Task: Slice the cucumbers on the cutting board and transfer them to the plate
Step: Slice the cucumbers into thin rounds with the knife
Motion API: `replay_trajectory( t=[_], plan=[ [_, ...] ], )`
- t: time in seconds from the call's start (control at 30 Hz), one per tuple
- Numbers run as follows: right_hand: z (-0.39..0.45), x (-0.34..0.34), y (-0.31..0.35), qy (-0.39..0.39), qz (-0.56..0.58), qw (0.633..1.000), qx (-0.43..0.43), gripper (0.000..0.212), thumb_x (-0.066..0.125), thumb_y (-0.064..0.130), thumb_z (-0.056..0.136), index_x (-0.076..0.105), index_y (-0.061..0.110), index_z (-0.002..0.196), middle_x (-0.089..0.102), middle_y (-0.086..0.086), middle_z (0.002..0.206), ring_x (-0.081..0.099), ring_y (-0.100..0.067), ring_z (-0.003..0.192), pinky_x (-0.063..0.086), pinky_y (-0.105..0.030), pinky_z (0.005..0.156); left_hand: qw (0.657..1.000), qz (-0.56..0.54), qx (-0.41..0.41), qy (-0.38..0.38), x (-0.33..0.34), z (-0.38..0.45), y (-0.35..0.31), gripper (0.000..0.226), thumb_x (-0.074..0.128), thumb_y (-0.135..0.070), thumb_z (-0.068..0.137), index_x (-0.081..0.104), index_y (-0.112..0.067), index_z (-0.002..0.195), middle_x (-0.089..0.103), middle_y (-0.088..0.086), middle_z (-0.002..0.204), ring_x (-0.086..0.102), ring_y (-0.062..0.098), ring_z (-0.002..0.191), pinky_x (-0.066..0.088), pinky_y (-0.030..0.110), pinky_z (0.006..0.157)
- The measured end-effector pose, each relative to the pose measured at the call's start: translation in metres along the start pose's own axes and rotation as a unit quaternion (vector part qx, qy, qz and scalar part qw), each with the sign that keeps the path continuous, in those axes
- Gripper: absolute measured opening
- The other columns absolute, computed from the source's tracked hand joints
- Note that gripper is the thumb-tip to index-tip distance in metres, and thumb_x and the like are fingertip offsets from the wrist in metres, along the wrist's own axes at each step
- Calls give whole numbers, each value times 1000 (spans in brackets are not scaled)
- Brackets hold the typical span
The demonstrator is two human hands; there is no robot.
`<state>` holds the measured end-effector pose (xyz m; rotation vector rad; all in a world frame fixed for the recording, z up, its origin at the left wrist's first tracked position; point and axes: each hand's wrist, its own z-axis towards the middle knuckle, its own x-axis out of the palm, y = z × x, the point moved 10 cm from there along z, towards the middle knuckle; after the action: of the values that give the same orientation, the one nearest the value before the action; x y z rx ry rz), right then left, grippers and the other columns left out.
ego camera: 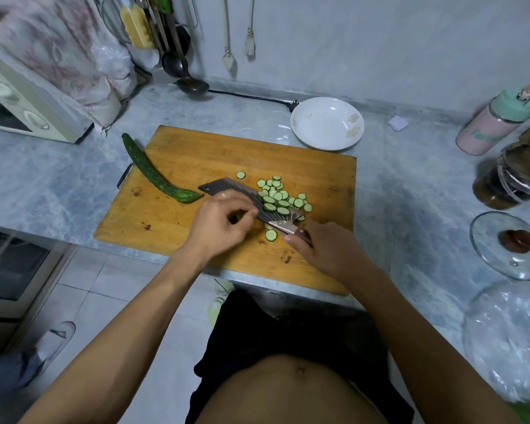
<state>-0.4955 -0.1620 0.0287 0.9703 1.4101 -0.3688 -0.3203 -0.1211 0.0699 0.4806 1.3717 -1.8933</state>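
Single head-worn wide-angle view, aimed forward and steeply down from above the person's torso. Close range: both forearms enter from the bottom edge. The right hand [322, 249] grips the knife [248, 203] near frame centre. Cutting board [196, 240] fills the middle around that grip; plate [327, 123] lies beyond it, toward the wall. No second view.

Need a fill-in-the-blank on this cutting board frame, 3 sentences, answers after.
1. The right hand grips the handle of the ____.
2. The white plate beyond the cutting board holds ____ cucumber slices.
3. The whole cucumber lies at the board's ____ edge, apart from the cucumber slices and the left hand.

Missing words: knife; no; left
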Motion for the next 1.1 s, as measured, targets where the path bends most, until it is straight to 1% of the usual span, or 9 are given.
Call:
replay_trajectory(
  t=[0.1, 0.27, 0.4, 0.53, 0.6, 0.77, 0.87, 1.0, 1.1],
  plan=[
    [-4, 2, 6, -10, -54, 998, -33, 61, 31, 68, 94, 60, 14, 96, 64, 0, 78, 64, -22, 70, 53, -36, 62, 989, 26, 17, 142, 37, 7, -3, 18, 62, -31, 84, 74, -21, 92, 66, -7, 94, 60, 13, 92, 50, 36, 86],
    [-9, 4, 16, 7, -82, 995, -65, 58, 34, 66, 96, 59, 14, 94, 64, -1, 78, 63, -20, 68, 45, -31, 56, 944, 91, -79, 308, 78, 17, 31, 30, 53, -35, 93, 65, -23, 119, 58, 0, 122, 54, 19, 112, 45, 40, 98],
    [-10, 2, 18, -2, -88, 994, -66, 57, 34, 65, 97, 58, 14, 95, 64, -2, 80, 64, -21, 70, 46, -32, 58, 954, 102, -80, 271, 74, 30, 29, 34, 54, -19, 94, 61, -18, 127, 58, 6, 129, 54, 23, 117, 43, 37, 101],
    [-8, -1, 11, -12, -93, 994, -55, 62, 30, 68, 95, 60, 14, 100, 66, -1, 81, 64, -21, 70, 51, -34, 61, 965, -21, -39, 260, 71, 28, -3, 30, 58, 0, 85, 75, -22, 92, 64, -9, 99, 59, 12, 100, 46, 30, 93],
    [-7, -1, 9, -12, -97, 994, -54, 62, 30, 68, 95, 60, 14, 99, 65, -1, 80, 64, -21, 70, 50, -33, 59, 961, -30, -48, 272, 77, 29, -6, 30, 56, 1, 84, 75, -22, 87, 64, -8, 97, 60, 11, 98, 47, 31, 92],
    [-6, -1, 5, -18, -94, 994, -62, 62, 32, 68, 95, 61, 13, 97, 66, -2, 78, 63, -21, 66, 50, -33, 58, 937, 102, -84, 323, 94, 33, 20, 43, 48, -7, 88, 61, -14, 129, 57, 7, 135, 50, 24, 126, 39, 35, 107],
    [-7, 4, -2, -16, -53, 997, -44, 61, 31, 69, 94, 61, 16, 98, 65, 1, 77, 61, -18, 65, 53, -35, 61, 960, 90, -103, 244, 77, 39, 22, 43, 49, -7, 90, 59, -14, 130, 56, 7, 137, 49, 24, 127, 37, 29, 107],
    [-12, 10, -21, -9, 65, 997, 41, 56, 38, 65, 95, 56, 16, 77, 56, 3, 66, 54, -15, 59, 43, -33, 57, 998, 15, -62, 22, 15, 36, -4, 34, 51, -3, 84, 72, -10, 110, 69, 4, 113, 60, 16, 106, 38, 8, 92],
    [-16, 15, -30, -6, 191, 975, 114, 62, 38, 62, 97, 53, 10, 66, 49, -1, 59, 47, -15, 52, 35, -32, 55, 990, -15, -78, -113, -22, 11, 1, 29, 54, -2, 82, 76, -11, 99, 70, -1, 97, 61, 8, 91, 45, 13, 81]
  ],
)
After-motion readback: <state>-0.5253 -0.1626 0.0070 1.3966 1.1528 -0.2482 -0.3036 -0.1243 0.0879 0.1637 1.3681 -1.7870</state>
